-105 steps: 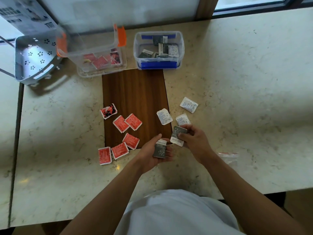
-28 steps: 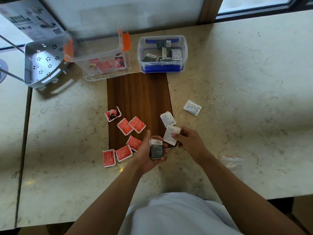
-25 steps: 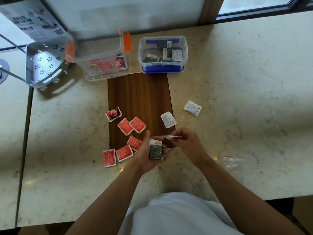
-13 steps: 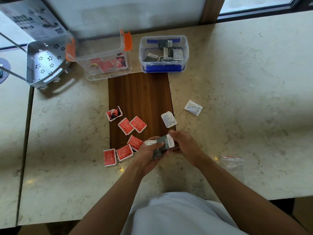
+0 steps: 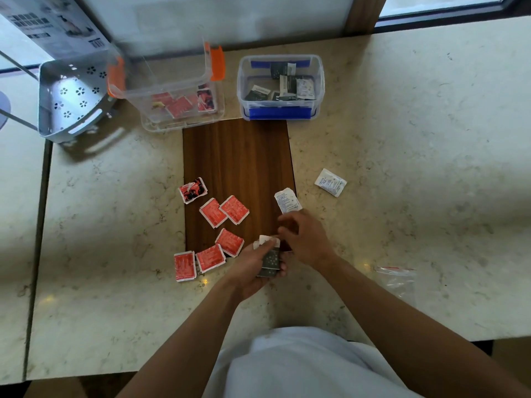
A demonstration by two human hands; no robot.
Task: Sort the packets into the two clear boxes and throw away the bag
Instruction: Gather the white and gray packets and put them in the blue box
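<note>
While the left hand (image 5: pixel 253 268) clasps stacked packets (image 5: pixel 270 258), the right hand (image 5: pixel 304 239) hovers beside them, fingers loose.

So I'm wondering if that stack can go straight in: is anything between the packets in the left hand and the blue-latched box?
Nothing visible blocks it. From the left hand and its stack of dark packets, the path crosses bare wooden board to the blue-latched box, which has no lid on. The white packet lies flat beside that line.
</note>
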